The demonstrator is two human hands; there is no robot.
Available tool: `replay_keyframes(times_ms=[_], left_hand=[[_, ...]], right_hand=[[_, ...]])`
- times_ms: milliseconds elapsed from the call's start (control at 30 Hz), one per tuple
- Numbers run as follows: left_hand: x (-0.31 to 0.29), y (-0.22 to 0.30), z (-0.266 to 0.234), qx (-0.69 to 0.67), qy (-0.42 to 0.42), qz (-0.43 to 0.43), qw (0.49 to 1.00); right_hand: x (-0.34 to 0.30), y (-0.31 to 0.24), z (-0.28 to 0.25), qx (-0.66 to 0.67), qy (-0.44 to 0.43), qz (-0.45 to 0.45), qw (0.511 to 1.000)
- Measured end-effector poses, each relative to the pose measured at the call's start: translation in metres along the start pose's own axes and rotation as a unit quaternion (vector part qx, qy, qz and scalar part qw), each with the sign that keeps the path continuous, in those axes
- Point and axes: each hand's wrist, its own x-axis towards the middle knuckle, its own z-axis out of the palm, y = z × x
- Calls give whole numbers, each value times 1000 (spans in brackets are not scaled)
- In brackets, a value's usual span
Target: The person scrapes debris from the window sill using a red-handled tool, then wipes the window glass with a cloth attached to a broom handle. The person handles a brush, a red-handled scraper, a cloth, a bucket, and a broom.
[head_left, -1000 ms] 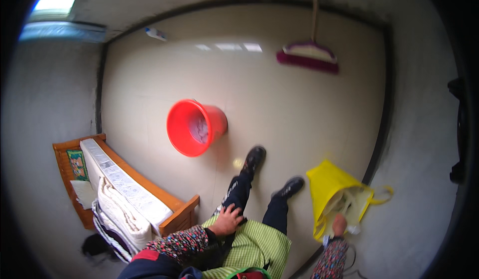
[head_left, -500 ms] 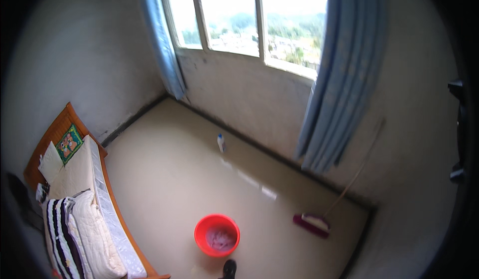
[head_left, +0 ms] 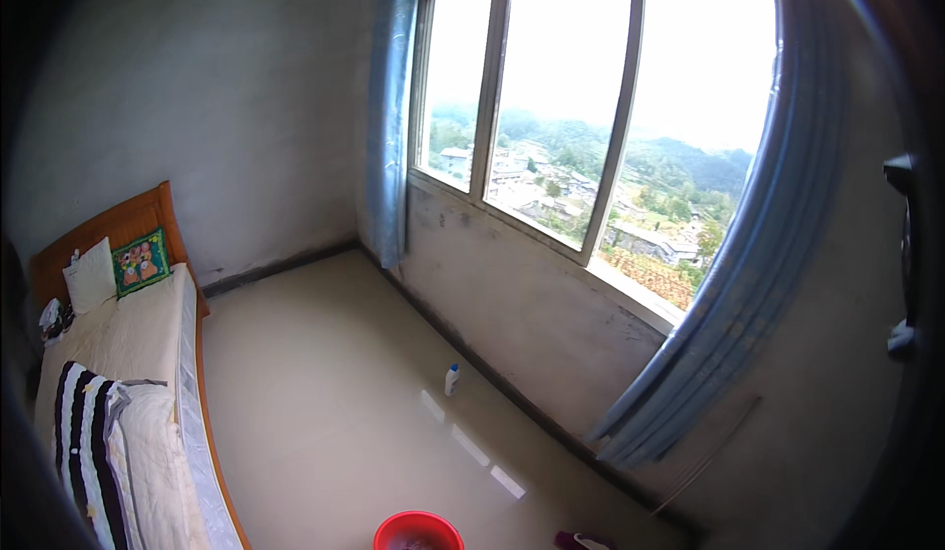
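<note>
Neither my left hand nor my right hand shows in the head view. At the lower edge a red bucket (head_left: 418, 518) stands on the floor, cut off by the frame, with something greyish inside that I cannot make out. A white bottle with a blue cap (head_left: 452, 381) is upright on the floor close to the window wall. On the right, a broom (head_left: 711, 459) leans by its long handle against the wall, and part of its purple head is visible at the bottom edge.
A wooden bed (head_left: 200, 422) runs along the left, with cushions, a folded quilt (head_left: 148, 466) and a striped cover (head_left: 84, 432). Blue curtains (head_left: 733, 353) hang on both sides of a large window (head_left: 561, 97). Smooth beige floor (head_left: 305, 383) stretches between bed and window wall.
My view has tilted up, showing more of the window. Bucket, bottle and broom now sit lower in the picture, and the dark shoe near the bucket has left view.
</note>
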Motion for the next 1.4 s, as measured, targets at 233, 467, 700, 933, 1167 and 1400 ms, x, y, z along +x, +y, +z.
replay_keyframes(times_ms=[233,467,700,933,1167,1400], left_hand=[[-29,-14,69,-71,132,31,988],[-16,32,93,-162,170,-158,959],[23,24,154,-288,214,-274,892],[55,-29,181,-628,208,-259,704],[95,-57,196,-785,139,-302,522],[111,-73,193,-710,154,-305,615]], right_hand=[[34,-166,38,-331,-159,-104,924],[88,-248,106,-437,-231,-12,869],[165,-208,127,-476,-238,-12,847],[228,-121,162,-549,-247,-66,795],[320,-65,217,-618,-235,-176,729],[417,-16,253,-606,-158,-91,774]])
